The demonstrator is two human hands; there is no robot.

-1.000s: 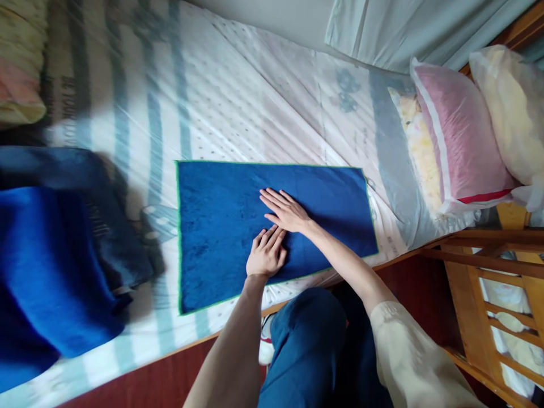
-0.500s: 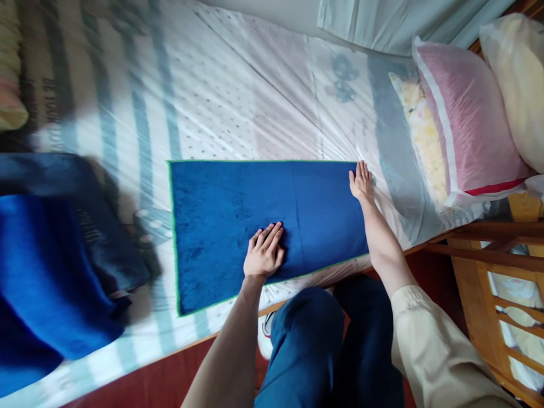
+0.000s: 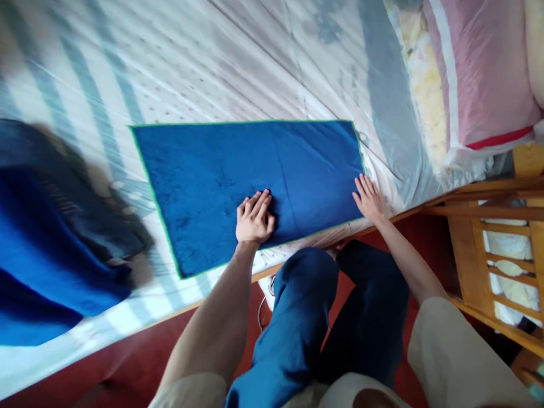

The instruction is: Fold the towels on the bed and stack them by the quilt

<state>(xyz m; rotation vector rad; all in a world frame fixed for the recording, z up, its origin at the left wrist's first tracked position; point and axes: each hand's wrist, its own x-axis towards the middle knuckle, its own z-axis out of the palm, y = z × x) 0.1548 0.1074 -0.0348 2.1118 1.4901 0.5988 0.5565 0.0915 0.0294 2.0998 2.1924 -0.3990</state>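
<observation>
A blue towel [image 3: 204, 181] with thin green edging lies spread flat on the bed, near its front edge. A crease crosses it right of the middle. My left hand [image 3: 255, 218] rests palm down on the towel close to its near edge, fingers stretched out. At the towel's right end, my right hand [image 3: 369, 198] lies flat near the near corner, its fingers apart over the edge. A small loop shows on the towel's right edge, above that hand. Neither hand grasps anything.
More blue cloth [image 3: 42, 255] and a dark folded garment [image 3: 85, 192] lie at the left on the patterned bedsheet [image 3: 204, 73]. A pink pillow [image 3: 488, 73] stands at the upper right. Wooden slatted furniture [image 3: 471, 249] is at the right, above a red floor [image 3: 140, 362].
My right hand has slid from the towel's far right corner down its right edge toward me. My left hand stays on the towel. The view has tilted downward.
</observation>
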